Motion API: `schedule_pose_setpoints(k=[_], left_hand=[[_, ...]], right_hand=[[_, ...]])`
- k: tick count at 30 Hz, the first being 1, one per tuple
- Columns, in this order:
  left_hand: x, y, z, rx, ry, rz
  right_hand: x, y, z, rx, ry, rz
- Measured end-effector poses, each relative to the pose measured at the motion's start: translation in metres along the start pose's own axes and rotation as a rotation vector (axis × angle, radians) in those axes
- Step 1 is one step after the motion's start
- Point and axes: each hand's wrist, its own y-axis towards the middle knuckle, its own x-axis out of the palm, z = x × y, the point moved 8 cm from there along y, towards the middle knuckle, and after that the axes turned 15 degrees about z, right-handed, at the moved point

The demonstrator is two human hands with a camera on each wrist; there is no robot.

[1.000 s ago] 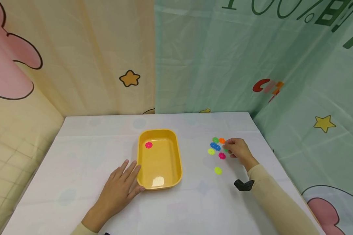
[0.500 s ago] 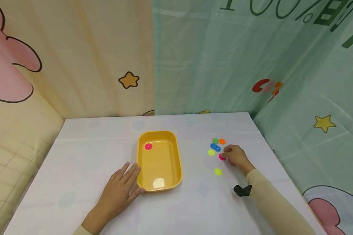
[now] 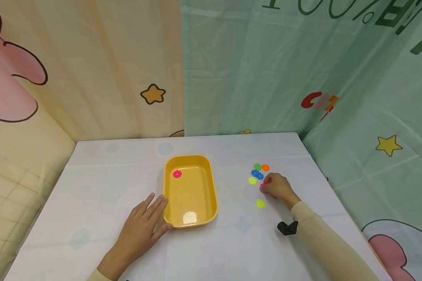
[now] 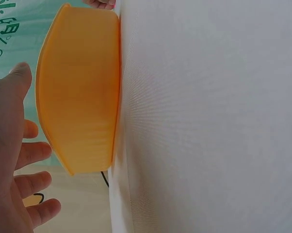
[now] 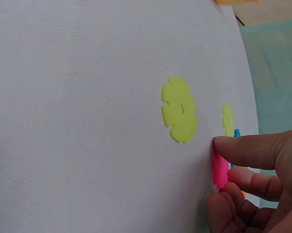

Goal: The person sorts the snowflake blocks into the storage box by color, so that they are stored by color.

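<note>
Tray (image 3: 190, 195) beside left hand (image 3: 142, 226), fingers apart: one pink flower disc (image 3: 177, 174) in; right hand (image 3: 278, 188) pinching second pink disc (image 5: 219, 172); at least six loose discs (image 3: 261, 203) near it remain

Soft light, white glare (just a small patch) on the yellow rounded-rectangular plastic tray (image 3: 191, 195), head view's lower centre; dimmer wrist views.

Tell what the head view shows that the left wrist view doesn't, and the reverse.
Only the head view shows inside the yellow tray, where a pink piece lies, plus the blue pieces, green piece, orange piece and yellow pieces.

Only the left wrist view shows the tray's outer wall broadside.

Both show the tray, left hand, white tabletop and part of the right hand.
</note>
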Motion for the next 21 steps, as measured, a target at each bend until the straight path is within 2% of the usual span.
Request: schedule_pose_setpoints(k=[9,21], left_hand=[[0.0000,-0.0011,-0.0003,0.003,-0.010,0.008],[-0.0022,-0.0031,0.0002,0.013,-0.025,0.048]], right_hand=[[0.0021,0.0000,0.0014,0.058,0.043,-0.029],[0.0058,-0.0029,-0.0054,0.149,0.219,-0.082]])
